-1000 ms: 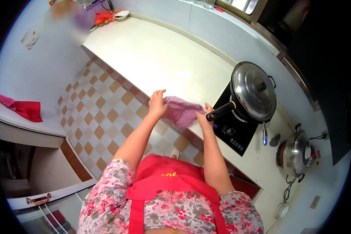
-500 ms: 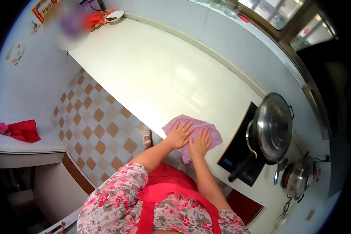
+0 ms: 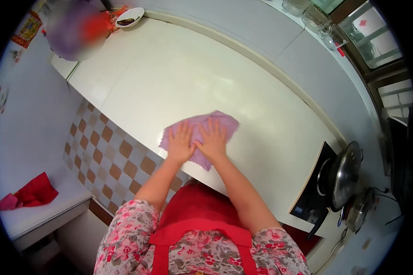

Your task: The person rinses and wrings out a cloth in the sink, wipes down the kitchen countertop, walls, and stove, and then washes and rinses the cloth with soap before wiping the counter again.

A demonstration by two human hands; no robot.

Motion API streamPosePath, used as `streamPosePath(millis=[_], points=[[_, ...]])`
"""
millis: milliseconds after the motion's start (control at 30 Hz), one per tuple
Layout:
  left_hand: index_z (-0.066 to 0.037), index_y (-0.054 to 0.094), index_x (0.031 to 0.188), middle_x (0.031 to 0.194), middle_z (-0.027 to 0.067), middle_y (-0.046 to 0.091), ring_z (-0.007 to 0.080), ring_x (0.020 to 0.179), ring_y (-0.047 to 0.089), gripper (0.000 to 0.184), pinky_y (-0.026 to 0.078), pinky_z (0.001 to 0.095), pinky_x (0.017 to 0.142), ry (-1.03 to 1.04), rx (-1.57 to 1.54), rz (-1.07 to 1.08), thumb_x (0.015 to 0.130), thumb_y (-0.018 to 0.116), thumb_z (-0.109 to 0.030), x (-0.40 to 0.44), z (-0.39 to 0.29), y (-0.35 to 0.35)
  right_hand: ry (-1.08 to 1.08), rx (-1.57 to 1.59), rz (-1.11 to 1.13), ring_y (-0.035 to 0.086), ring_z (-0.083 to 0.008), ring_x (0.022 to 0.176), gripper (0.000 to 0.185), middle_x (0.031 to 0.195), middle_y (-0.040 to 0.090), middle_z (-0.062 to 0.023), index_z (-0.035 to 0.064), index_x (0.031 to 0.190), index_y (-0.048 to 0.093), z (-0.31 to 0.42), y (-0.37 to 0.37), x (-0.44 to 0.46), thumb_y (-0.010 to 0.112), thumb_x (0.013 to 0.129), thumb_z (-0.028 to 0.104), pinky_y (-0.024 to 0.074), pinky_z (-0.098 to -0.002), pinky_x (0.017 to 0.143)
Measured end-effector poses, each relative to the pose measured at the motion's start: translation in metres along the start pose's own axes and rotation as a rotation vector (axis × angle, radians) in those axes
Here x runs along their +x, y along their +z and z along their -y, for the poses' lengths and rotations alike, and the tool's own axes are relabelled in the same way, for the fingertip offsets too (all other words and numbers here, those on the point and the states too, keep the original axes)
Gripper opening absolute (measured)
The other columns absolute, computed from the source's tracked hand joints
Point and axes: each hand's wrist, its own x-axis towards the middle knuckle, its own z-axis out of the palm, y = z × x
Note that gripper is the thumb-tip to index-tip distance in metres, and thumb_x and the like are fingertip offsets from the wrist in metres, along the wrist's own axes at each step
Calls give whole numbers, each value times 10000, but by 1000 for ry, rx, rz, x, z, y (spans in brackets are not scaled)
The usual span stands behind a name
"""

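A purple cloth [image 3: 225,123] lies spread on the white countertop [image 3: 170,82], close to its front edge. My left hand [image 3: 181,143] rests flat on the left part of the cloth, fingers spread. Beside it, my right hand [image 3: 212,141] presses flat on the cloth's middle, its fingers also apart. The thumbs of both hands nearly meet. Neither hand grips the fabric.
A lidded pan [image 3: 346,176] stands on the black cooktop [image 3: 309,201] at the right, with a lidded pot [image 3: 359,211] beyond. A white dish [image 3: 130,17] sits at the far left. Glass mugs [image 3: 316,19] line the window ledge. Red cloth [image 3: 36,190] lies on the left surface.
The cloth, first held up between both hands, was laid on the counter and has since moved left with both hands flat on it. The view has shifted, putting the cooktop farther right.
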Motion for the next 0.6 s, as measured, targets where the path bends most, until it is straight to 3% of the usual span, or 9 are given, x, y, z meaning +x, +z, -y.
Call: streamPosePath(millis=[167,300,367,433,467,533,600], points=[[-91,413,1421,1520,198,285,381,1411,244,630,142,628,1104,-249,72,-123,846,556,-307,0,28,-9,-45,31,-66,264,-354,1404,645,1513,325,-151,168,1410,456,41,19,35,593,842,442,162,-570,1125],[-97,414,1422,1502,203,309,401,1395,260,638,143,632,1101,-28,94,26,836,563,-300,-34,-5,5,-62,18,3,270,-294,1412,607,1506,340,-140,92,1397,453,24,20,-36,567,866,364,177,-509,1141],[-80,407,1417,1494,209,313,405,1390,263,647,140,651,1090,101,23,113,838,565,-321,-46,-34,11,64,70,102,247,-278,1424,632,1519,316,-138,99,1412,429,3,13,-78,581,858,362,176,-520,1139],[-63,399,1414,1493,214,309,407,1392,257,654,139,666,1082,166,-15,148,843,563,-336,-31,-59,13,290,111,193,229,-312,1428,673,1535,274,-153,102,1434,392,-20,-16,-98,593,851,371,163,-547,1136],[-78,395,1422,1497,203,308,400,1397,251,664,136,668,1082,225,-57,196,846,563,-364,-18,-70,15,298,108,183,229,-312,1428,673,1535,274,-153,102,1434,392,-36,-19,-102,593,851,371,163,-547,1136],[-92,390,1430,1500,192,306,392,1402,244,676,134,670,1081,289,-104,244,849,562,-392,11,-90,22,382,-72,11,191,-359,1434,723,1538,245,-189,91,1449,356,-63,-22,-104,610,837,380,124,-570,1136],[-120,385,1440,1515,172,289,384,1408,235,689,135,670,1081,386,-59,163,851,557,-433,52,-105,31,434,-90,-4,176,-395,1429,721,1538,224,-209,99,1451,356,-87,-27,-86,613,838,381,124,-587,1129]])
